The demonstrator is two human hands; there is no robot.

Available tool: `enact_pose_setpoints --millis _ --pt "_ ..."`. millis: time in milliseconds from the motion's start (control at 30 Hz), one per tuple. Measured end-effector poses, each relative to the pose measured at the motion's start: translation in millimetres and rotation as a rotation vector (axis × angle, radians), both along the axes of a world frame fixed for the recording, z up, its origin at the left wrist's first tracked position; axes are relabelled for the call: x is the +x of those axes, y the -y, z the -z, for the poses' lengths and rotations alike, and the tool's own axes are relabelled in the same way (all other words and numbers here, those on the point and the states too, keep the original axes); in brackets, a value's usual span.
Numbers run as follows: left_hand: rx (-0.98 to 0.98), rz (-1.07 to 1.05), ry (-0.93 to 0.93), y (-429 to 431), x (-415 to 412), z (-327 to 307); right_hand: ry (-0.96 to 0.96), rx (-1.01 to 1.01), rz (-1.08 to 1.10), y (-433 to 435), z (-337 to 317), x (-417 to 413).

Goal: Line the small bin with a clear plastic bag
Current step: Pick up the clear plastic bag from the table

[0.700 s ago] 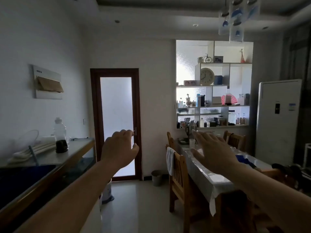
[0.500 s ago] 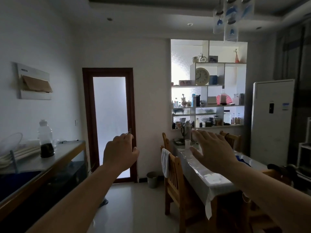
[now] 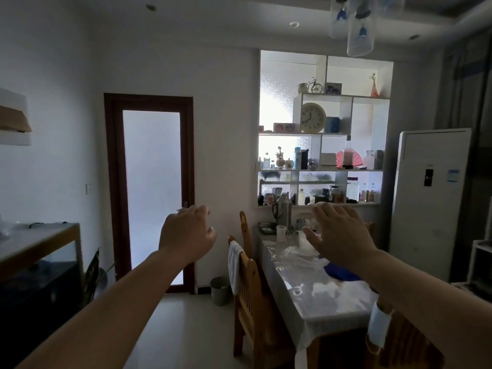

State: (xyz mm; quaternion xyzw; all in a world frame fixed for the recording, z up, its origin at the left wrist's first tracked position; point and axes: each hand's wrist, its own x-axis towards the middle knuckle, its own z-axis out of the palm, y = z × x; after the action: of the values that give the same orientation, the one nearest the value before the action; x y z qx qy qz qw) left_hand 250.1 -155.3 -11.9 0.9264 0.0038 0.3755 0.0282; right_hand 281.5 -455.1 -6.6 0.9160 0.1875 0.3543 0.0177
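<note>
A small grey-green bin [image 3: 220, 290] stands on the floor against the far wall, between the door and the wooden chairs. Clear crumpled plastic [image 3: 298, 254] lies on the dining table, partly hidden behind my right hand; whether it is a bag I cannot tell. My left hand [image 3: 186, 235] is raised in front of the door, fingers loosely curled, holding nothing. My right hand [image 3: 339, 234] hovers over the far part of the table, fingers spread, empty. Both hands are far from the bin.
A dining table [image 3: 319, 296] with a shiny cover and wooden chairs [image 3: 251, 296] fills the right side. A dark-framed glass door [image 3: 151, 190] is ahead. A cabinet [image 3: 37, 262] lines the left wall. A white standing appliance [image 3: 428, 201] and shelves [image 3: 322, 134] stand at the back right.
The view has shifted right and moved closer to the table and door. Both hands stay raised and empty in much the same pose.
</note>
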Motion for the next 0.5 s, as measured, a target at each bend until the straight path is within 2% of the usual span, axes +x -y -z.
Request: enact_pose_setpoints --millis 233,500 --pt "-0.023 0.032 0.012 48.3 94.8 11.5 -0.032 -0.023 0.035 43.0 17.5 82.7" --pt "0.007 0.082 0.011 59.9 228.0 22.4 -0.054 -0.035 0.067 52.8 34.0 200.0"
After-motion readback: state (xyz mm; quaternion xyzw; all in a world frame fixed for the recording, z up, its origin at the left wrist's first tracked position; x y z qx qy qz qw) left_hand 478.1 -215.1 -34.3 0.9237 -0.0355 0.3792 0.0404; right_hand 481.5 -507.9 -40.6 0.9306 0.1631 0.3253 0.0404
